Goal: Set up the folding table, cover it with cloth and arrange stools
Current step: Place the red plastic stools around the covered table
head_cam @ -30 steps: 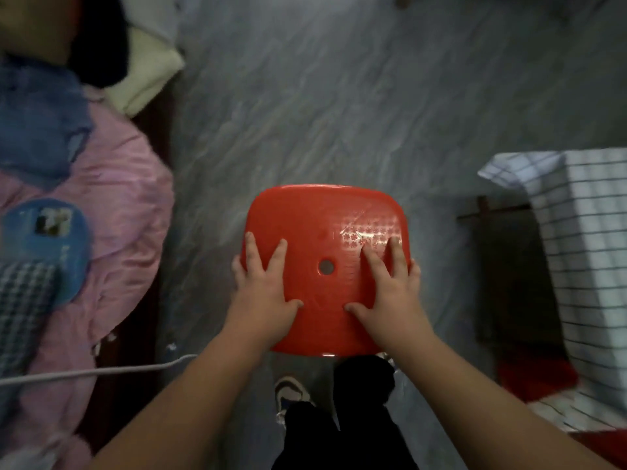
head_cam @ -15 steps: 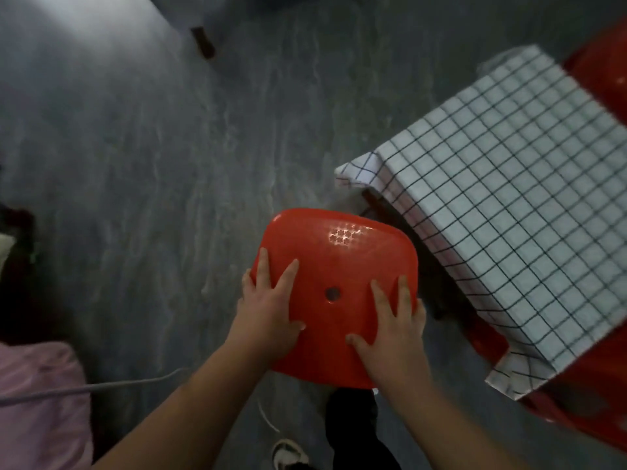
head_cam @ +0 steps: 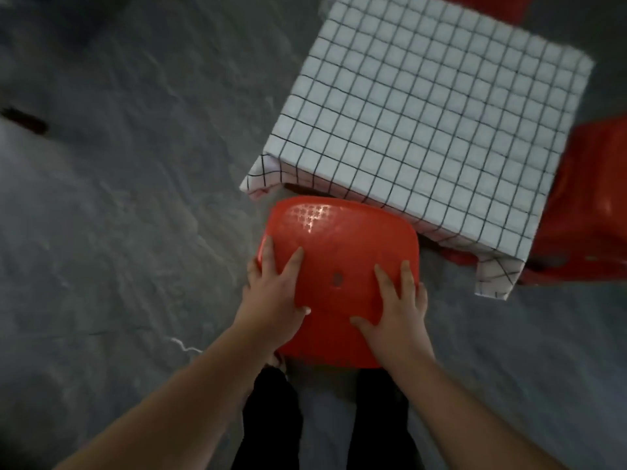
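I hold a red plastic stool by its square seat, just off the near corner of the folding table. My left hand grips the seat's left side and my right hand grips its right side. Fingers lie on top and the outer ones reach over the rim. The stool's legs are hidden beneath the seat. A white cloth with a black grid covers the table, and its corners hang down.
A second red stool stands against the table's right side, and part of a third shows at the far edge. Grey stone-pattern floor spreads to the left. My legs in black trousers are below the stool.
I have turned and walked from the bed towards the table, carrying the stool. The table has come from the right edge of view to just beyond the stool. Both hands kept their hold.
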Tool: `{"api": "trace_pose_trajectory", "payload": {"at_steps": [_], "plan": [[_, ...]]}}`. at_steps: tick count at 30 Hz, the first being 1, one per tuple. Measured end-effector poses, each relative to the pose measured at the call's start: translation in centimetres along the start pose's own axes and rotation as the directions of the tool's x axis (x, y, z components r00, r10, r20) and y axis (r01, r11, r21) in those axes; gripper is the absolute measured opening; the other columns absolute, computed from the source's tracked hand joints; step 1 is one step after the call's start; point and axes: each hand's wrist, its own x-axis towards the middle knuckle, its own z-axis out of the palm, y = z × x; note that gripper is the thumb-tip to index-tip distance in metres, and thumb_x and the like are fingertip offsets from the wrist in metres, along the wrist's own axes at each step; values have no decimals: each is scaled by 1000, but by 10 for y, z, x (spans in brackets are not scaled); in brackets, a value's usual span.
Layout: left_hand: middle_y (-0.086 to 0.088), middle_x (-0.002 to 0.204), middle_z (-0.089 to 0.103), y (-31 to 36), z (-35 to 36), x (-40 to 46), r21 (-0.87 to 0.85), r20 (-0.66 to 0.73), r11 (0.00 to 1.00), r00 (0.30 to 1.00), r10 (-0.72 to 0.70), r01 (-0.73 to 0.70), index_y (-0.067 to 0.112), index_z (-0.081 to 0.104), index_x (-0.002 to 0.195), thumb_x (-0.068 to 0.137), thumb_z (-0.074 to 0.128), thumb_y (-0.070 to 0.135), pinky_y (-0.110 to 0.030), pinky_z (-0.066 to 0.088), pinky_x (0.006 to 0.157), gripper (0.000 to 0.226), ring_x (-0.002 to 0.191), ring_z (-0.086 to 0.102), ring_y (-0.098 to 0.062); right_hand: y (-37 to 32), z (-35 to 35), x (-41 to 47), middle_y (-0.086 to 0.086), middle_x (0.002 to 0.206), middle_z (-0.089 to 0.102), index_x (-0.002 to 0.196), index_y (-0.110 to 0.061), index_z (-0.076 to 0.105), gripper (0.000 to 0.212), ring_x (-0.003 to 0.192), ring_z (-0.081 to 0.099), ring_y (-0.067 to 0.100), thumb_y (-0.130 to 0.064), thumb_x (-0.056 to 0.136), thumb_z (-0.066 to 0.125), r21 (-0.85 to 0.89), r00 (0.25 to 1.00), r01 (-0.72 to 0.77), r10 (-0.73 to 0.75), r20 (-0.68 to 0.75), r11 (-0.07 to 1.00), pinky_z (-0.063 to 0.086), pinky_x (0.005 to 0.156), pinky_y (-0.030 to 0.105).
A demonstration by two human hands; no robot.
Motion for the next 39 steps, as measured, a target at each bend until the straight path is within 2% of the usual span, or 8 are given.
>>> {"api": "trace_pose_trajectory", "payload": {"at_steps": [3,9,17,24,33,39], "plan": [[6,157,-33,7,-2,6,54,52,998,998,38,-41,45,-4,151,84,74,35,-67,25,114,104,149,-8,-43,6,5,-2,-18,159,-23,152,-45,10,98,149,-10,33,-49,80,75,31,997,-72,72,12,997,30,114,60],[8,156,-36,7,13,0,56,67,994,993,92,-96,45,-3,151,84,72,37,-68,24,113,102,148,-13,-39,20,9,-12,-20,158,-25,153,-44,11,98,149,-13,31,-47,80,76,46,994,-107,107,8,993,33,110,62],[3,159,-28,12,29,-4,113,62,971,977,205,-211,40,3,153,83,73,37,-68,28,111,99,148,-5,-40,41,17,-33,-19,158,-26,151,-46,6,98,149,-15,32,-46,81,75,93,986,-166,167,-6,982,33,110,65],[5,158,-27,9,43,-4,106,61,972,977,203,-209,40,4,153,82,74,36,-68,28,111,99,148,-7,-39,50,24,-35,-14,160,-25,152,-44,6,98,148,-15,36,-45,82,75,78,989,-147,149,-20,986,28,111,67],[5,160,-23,15,41,-5,82,54,985,987,149,-153,42,11,151,78,78,31,-65,29,112,100,148,-3,-41,44,22,-33,-15,159,-22,150,-43,9,100,148,-10,38,-40,78,79,88,984,-174,176,-19,981,30,109,69],[4,161,-19,11,40,-9,76,19,980,983,182,-183,42,14,150,77,79,33,-62,31,111,98,147,2,-38,44,25,-38,-17,159,-19,149,-45,12,99,148,-8,36,-42,76,80,111,981,-185,191,-42,976,33,108,69]]}}
